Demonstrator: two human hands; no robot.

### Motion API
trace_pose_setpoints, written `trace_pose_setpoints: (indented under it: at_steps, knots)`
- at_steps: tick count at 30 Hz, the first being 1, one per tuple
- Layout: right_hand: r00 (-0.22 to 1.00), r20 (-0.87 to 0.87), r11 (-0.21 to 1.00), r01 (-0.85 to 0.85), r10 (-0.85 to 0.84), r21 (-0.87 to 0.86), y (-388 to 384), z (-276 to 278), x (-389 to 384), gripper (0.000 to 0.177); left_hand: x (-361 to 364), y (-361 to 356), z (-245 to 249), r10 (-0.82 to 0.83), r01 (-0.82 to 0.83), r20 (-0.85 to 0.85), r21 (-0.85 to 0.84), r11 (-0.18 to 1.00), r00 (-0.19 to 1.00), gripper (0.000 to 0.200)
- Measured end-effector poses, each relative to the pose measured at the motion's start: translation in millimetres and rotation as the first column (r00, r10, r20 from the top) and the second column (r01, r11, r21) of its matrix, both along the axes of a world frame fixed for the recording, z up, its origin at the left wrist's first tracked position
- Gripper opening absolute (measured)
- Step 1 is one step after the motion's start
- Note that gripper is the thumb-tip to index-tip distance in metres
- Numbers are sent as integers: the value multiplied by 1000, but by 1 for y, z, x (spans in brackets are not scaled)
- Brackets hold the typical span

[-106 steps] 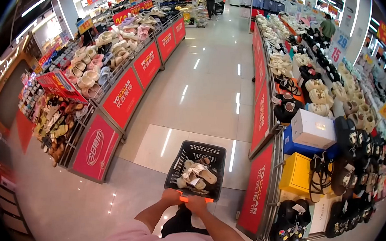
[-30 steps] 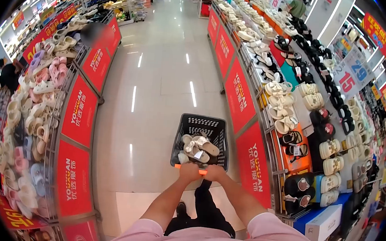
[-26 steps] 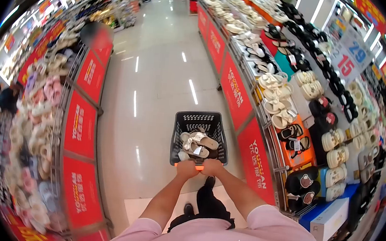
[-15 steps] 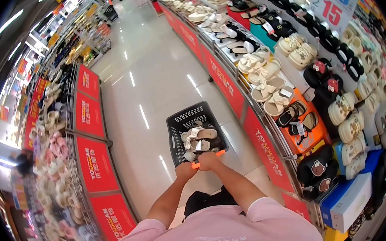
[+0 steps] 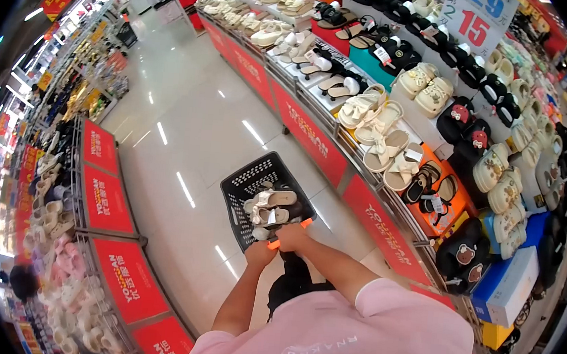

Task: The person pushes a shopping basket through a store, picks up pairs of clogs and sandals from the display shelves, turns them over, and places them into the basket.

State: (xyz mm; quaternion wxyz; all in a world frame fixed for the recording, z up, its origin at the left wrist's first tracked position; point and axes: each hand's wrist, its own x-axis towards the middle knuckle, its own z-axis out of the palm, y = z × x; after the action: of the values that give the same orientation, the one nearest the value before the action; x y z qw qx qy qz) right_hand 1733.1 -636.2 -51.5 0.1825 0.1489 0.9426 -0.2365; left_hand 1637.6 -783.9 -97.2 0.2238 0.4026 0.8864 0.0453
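Observation:
My left hand and my right hand are both closed around the orange handle of a black shopping basket. Holes perforate the basket's walls, and it stands out in front of my body over the tiled floor. Inside lie several shoes, among them a pair of beige sandals with a small white tag. Darker shoes beneath them are partly hidden. The fingers wrap the handle, with the right hand farther right along it.
A shelf of sandals and clogs runs along the right, fronted by red panels. Shoe racks with red panels line the left. A price sign stands above the right shelf. Shoe boxes sit at the lower right. Tiled aisle floor stretches ahead.
The view has turned somewhat, so the basket and both hands appear farther left. More of the right shelf's price sign shows. Both hands keep their hold on the handle.

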Motion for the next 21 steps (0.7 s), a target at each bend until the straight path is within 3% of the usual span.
trace_pose_setpoints:
  at_steps: [8,21]
  knots:
    - [986,166,997,-18,7,68,30,-8,-90,28,-78,35,-6,23,1,-124,187,982,992,39]
    - [982,186,996,-47,32,79,121,8,-223,28,-206,125,-5,71,-49,-95,210,976,993,32]
